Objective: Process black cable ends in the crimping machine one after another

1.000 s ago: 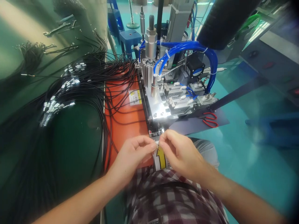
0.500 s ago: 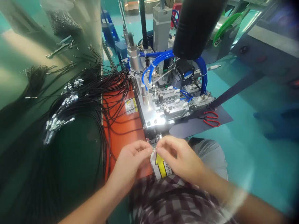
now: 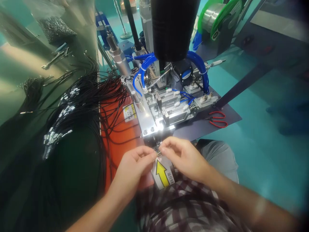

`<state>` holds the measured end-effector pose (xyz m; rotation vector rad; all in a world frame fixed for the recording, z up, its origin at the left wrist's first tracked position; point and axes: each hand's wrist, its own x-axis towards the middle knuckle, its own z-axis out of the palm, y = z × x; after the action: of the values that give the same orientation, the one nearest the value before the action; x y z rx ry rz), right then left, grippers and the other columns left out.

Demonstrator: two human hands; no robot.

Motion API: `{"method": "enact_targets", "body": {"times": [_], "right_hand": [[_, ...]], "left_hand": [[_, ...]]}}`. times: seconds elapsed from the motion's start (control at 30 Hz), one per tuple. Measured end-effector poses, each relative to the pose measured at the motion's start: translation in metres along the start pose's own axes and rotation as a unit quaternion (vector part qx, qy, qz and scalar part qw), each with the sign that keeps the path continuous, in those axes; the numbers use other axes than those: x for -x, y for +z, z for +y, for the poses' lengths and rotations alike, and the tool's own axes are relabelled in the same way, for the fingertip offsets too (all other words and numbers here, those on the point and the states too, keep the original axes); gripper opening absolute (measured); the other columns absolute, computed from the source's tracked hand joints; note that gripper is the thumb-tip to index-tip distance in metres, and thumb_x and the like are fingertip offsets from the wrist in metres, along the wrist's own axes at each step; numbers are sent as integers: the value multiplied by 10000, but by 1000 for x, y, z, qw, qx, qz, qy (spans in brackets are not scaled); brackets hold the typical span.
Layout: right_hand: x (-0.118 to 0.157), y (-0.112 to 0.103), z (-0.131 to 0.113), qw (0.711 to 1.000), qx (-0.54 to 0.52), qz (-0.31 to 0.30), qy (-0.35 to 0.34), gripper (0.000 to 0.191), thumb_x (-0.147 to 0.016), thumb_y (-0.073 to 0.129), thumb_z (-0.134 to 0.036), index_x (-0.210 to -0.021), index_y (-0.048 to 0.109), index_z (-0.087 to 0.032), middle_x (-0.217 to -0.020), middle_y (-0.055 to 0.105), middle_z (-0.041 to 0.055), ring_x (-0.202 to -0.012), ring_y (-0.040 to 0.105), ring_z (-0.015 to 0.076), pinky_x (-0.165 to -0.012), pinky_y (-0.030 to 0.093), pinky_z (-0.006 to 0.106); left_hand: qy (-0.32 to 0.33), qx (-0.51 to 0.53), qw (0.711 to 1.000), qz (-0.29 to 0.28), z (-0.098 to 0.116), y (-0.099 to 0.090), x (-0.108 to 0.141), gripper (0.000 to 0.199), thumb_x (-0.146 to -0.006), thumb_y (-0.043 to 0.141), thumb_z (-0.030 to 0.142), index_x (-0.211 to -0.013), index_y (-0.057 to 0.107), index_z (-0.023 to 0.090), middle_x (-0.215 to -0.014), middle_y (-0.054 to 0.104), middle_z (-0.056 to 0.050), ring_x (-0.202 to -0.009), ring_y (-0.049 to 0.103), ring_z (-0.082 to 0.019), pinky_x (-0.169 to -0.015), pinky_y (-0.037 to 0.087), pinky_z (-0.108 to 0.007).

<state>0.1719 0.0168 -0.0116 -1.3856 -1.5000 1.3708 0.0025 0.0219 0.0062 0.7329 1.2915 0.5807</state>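
Note:
Just in front of the machine (image 3: 149,120), both my hands pinch at the thin, light-coloured wire ends (image 3: 158,152) of a cable. My left hand (image 3: 137,162) is closed, thumb against forefinger, on the cable end, most of which its fingers hide. Close beside it, my right hand (image 3: 182,156) has thumb and fingertips together at the tips of the fine wires. Below the hands a white label with a yellow arrow (image 3: 163,174) shows. Black cables (image 3: 79,93) with shiny ends lie in a large bundle to the left.
Red-handled scissors (image 3: 218,120) lie on the grey plate right of the machine. A thick black tube (image 3: 175,29) hangs over it, near blue air hoses (image 3: 202,69). A green wire spool (image 3: 213,19) stands behind. Wrenches (image 3: 55,59) lie at the far left.
The view has turned, so the machine sits further left and more of the spool shows. My hands stay together; the fine wires between the fingertips now look more spread apart.

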Motion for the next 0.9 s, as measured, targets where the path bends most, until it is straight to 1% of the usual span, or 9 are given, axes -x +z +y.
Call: {"method": "enact_targets", "body": {"times": [0.1,0.27,0.37,0.43,0.5,0.67,0.73,0.83,0.9], "right_hand": [[-4,-2,-2,1000,-7,5,14,143,-883,539,-285,-864,629,-175,-701,613,-9,-561,496,103,-511,376,220],[-4,3,-8,1000,-8,-10,5,140,-869,519,-214,-745,569,-171,-683,592,-12,-608,522,111,-549,399,220],[-1,5,-9,998,45,24,-36,147,-870,505,-183,-728,543,-175,-701,591,-8,-660,534,122,-610,409,239],[0,6,-8,996,65,42,-45,146,-872,503,-180,-729,533,-176,-704,587,-9,-665,530,124,-622,405,246],[-1,6,-7,998,50,32,-27,150,-881,501,-197,-735,531,-177,-689,579,-15,-634,515,116,-597,396,240],[1,-1,-2,999,-19,-9,32,193,-918,487,-312,-813,585,-183,-630,522,-41,-528,443,91,-479,334,214],[3,-3,-1,999,-25,-16,34,195,-916,498,-322,-830,603,-182,-637,527,-40,-526,444,88,-476,328,212],[6,-1,0,999,-28,-30,20,181,-895,540,-318,-810,612,-175,-664,555,-31,-573,468,93,-514,356,214],[6,1,0,999,-40,-26,17,181,-885,555,-319,-796,610,-171,-683,570,-23,-599,482,99,-535,373,217]], "left_hand": [[8,-7,1000,0,2,1,0,238,-731,730,352,-704,620,142,-477,406,73,-444,313,-39,-435,233,-158],[12,-29,999,5,1,2,0,240,-751,718,366,-718,620,150,-489,410,75,-433,326,-33,-427,232,-156],[10,-32,999,15,-1,2,0,225,-763,709,363,-729,616,161,-484,416,76,-428,352,-38,-426,248,-156],[13,-30,999,15,-1,3,0,221,-768,704,361,-731,613,164,-479,415,76,-427,358,-40,-427,254,-156],[13,-29,999,11,-1,3,0,219,-771,699,361,-734,615,163,-479,412,74,-430,355,-41,-427,256,-157],[15,-18,1000,14,2,2,1,241,-757,705,370,-711,603,157,-490,386,73,-445,316,-45,-436,267,-164],[12,-18,1000,18,2,2,2,239,-756,704,370,-709,604,158,-485,381,73,-450,320,-49,-442,274,-166],[11,-25,999,17,1,1,2,224,-765,698,372,-739,619,165,-481,383,75,-452,335,-52,-450,278,-165],[14,-29,999,13,0,0,2,221,-769,696,376,-754,622,168,-490,386,74,-456,337,-53,-450,271,-165]]}}
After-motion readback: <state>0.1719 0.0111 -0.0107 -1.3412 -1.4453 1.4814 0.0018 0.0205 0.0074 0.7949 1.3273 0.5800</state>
